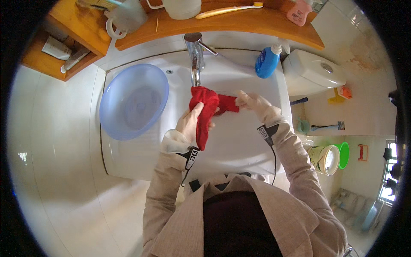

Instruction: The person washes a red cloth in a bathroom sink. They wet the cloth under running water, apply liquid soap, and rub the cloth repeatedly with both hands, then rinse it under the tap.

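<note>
Under the spout of the chrome faucet (195, 55), a wet-looking red sock (207, 112) is stretched between my hands, above the white sink. My left hand (188, 122), in a thin translucent glove, is closed on its draped left part, with the thumb on top and some fingers hidden behind the cloth. One end of the sock hangs down over that hand toward the wrist. My right hand (259, 107), gloved too, has its fingers curled in a pinch at the sock's right end. Whether water is running from the spout cannot be made out.
A pale blue basin (135, 103) rests tilted at the sink's left. A blue pump bottle (267, 62) stands on the back right rim. Above runs a wooden shelf (239, 26) with cups, a toothbrush (229, 10) and a pink bottle (299, 13). The toilet tank (312, 73) is at right.
</note>
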Motion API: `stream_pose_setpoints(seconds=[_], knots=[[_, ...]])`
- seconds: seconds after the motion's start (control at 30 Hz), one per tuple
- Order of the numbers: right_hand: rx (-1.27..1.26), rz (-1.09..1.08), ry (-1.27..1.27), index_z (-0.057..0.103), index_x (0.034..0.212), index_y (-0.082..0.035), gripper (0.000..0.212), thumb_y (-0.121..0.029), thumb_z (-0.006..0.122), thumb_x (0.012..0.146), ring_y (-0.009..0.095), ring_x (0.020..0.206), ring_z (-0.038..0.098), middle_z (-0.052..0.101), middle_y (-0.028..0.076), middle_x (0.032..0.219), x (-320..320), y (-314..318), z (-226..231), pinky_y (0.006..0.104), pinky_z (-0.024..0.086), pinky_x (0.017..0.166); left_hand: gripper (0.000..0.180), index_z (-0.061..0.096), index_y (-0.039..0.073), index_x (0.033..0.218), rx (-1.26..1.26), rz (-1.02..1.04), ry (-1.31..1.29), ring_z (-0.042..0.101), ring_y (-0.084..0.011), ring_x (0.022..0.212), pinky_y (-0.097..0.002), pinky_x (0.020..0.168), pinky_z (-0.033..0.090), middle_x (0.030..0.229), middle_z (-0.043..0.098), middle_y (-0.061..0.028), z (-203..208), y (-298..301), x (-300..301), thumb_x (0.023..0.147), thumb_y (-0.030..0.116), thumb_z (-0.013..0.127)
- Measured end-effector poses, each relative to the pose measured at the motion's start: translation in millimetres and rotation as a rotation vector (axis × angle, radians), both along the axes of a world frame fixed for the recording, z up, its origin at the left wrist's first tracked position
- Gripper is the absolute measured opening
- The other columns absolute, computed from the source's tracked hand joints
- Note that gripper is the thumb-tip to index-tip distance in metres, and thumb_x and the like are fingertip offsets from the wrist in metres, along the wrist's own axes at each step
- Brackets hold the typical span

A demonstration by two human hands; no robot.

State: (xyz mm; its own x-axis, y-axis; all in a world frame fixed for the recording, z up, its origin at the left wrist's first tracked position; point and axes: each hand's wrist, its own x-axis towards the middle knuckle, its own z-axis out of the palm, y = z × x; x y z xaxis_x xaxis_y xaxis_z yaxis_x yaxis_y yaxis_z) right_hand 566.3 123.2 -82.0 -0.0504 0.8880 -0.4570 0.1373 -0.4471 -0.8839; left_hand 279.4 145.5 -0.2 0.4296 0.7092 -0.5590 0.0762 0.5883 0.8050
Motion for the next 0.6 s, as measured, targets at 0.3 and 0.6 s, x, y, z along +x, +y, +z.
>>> stream_pose_setpoints(seconds=[0.3,0.6], knots=[[0.228,-0.044,0.559,0.062,0.118,-0.002,0.030,-0.015,0.063,0.091,0.013,0.087,0.063,0.067,0.003,0.104,-61.1,-7.0,76.1,0.0296,0.052,0.080,0.055,0.052,0.000,0.131,0.137,-0.294,-0.168,0.062,-0.0170,0.095,-0.0306,0.087,0.048,0.113,0.065,-0.0086,13.7,-10.0,6.5,0.096,0.041,0.058],[0.364,-0.051,0.197,0.063,0.112,0.001,0.025,-0.008,0.068,0.089,0.013,0.087,0.063,0.068,0.006,0.097,-69.3,-4.9,96.0,0.0278,0.052,0.080,0.037,0.064,0.001,0.106,0.287,0.498,-0.177,0.060,-0.0131,0.084,-0.0265,0.081,0.047,0.087,0.065,-0.0021,4.1,-8.2,20.1,0.086,0.031,0.073]])
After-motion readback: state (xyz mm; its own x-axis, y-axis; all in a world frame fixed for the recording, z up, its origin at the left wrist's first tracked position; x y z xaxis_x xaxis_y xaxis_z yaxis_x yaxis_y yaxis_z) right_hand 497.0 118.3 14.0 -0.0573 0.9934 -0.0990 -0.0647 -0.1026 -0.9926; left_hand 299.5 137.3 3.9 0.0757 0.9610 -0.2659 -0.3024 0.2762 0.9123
